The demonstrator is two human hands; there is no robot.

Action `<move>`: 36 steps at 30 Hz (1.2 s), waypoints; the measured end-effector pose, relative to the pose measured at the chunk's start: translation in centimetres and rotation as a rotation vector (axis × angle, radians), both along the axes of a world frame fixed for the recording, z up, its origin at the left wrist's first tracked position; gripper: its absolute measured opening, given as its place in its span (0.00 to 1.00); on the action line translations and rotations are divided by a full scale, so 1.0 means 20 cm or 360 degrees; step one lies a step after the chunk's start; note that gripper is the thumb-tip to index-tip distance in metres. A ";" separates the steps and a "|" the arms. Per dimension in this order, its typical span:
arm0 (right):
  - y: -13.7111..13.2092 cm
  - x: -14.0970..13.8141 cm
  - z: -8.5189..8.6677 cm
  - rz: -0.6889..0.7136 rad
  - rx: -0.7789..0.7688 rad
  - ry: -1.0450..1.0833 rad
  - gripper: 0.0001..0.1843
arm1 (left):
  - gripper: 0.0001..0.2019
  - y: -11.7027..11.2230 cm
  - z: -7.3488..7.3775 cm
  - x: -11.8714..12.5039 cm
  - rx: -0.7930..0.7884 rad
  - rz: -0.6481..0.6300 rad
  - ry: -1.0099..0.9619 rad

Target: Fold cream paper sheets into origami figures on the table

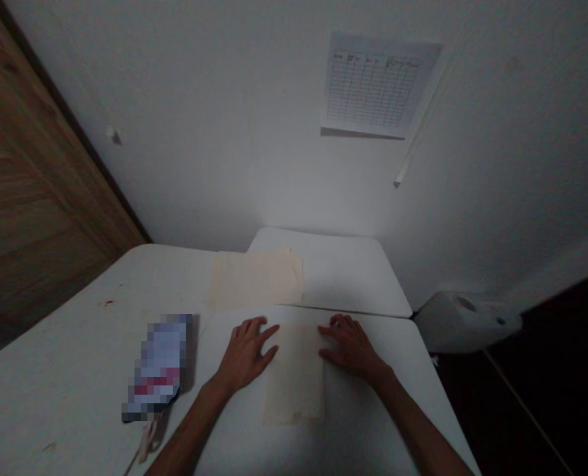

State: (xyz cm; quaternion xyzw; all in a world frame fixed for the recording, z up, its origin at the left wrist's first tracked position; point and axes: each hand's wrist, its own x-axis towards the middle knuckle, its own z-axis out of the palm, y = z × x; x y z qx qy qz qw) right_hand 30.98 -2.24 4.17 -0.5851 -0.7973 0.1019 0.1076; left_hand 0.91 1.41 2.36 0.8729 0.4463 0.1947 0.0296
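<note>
A pale, thin rectangular sheet (296, 380), perhaps paper or cloth, lies flat on the white table (373, 430) in front of me. My left hand (248, 354) rests at its upper left edge, index finger and thumb apart and pointing inward. At the opposite edge is my right hand (347, 347), its index finger and thumb also spread and touching or nearly touching the sheet; its other fingers curl a little. Neither hand grips anything. Further back, a larger cream sheet (257, 281) lies across the seam between the table tops.
To the left lies a blurred-out blue and red packet (160, 363), with a pinkish item (148, 439) below it. A white plastic container (467, 320) stands beyond the table's right edge. Behind are a wall with a printed chart (376, 86) and a wooden door (41, 152).
</note>
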 end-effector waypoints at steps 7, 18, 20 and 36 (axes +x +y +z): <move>-0.01 0.00 0.01 0.0011 -0.0074 -0.0058 0.34 | 0.21 -0.01 0.00 0.00 0.0036 -0.0004 0.0024; 0.00 0.02 0.01 0.0007 -0.0156 -0.0027 0.46 | 0.22 0.00 -0.02 0.00 0.0054 0.0013 0.0099; 0.01 0.02 0.00 0.0003 -0.0150 -0.0025 0.46 | 0.22 0.00 -0.02 0.00 0.0058 0.0019 0.0109; 0.07 -0.03 -0.03 -0.0088 0.0074 -0.0088 0.25 | 0.22 0.10 -0.01 0.03 0.0072 0.0082 0.0123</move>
